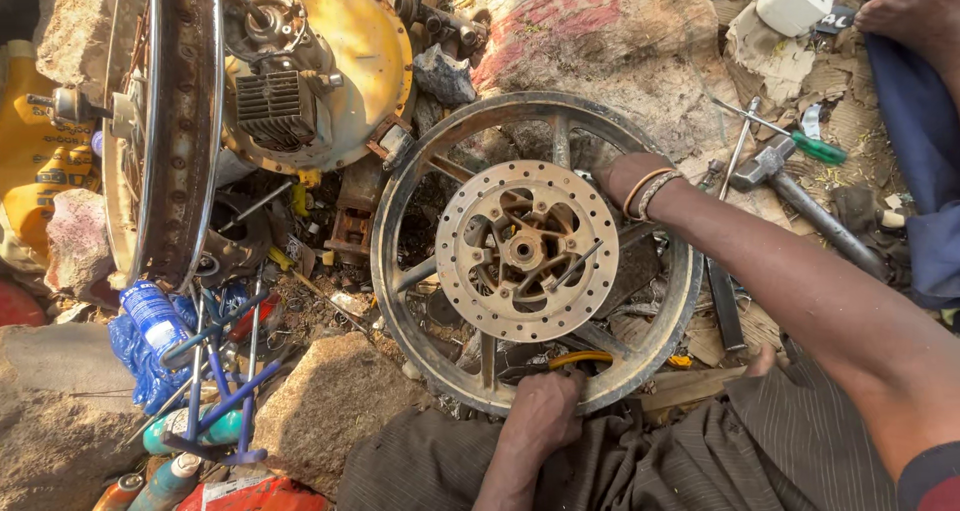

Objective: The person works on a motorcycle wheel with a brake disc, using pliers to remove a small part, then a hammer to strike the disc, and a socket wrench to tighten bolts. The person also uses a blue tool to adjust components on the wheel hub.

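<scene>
A dusty alloy motorcycle wheel (400, 221) lies flat on the ground in front of me, with a perforated brake disc (460, 271) bolted at its centre. My left hand (540, 411) grips the wheel's near rim at the bottom, fingers curled over it. My right hand (625, 176) reaches under the far right part of the rim by a spoke; its fingers are hidden, and bangles sit on the wrist. A yellow-handled tool (580, 358) lies under the wheel near my left hand.
A spoked rim (180, 121) and a yellow engine housing (340, 71) stand at the upper left. A hammer (800, 196), a green-handled screwdriver (815, 148), stones (330, 401), blue tools (215, 371) and scrap surround the wheel. Another person's foot (915, 6) is at the top right.
</scene>
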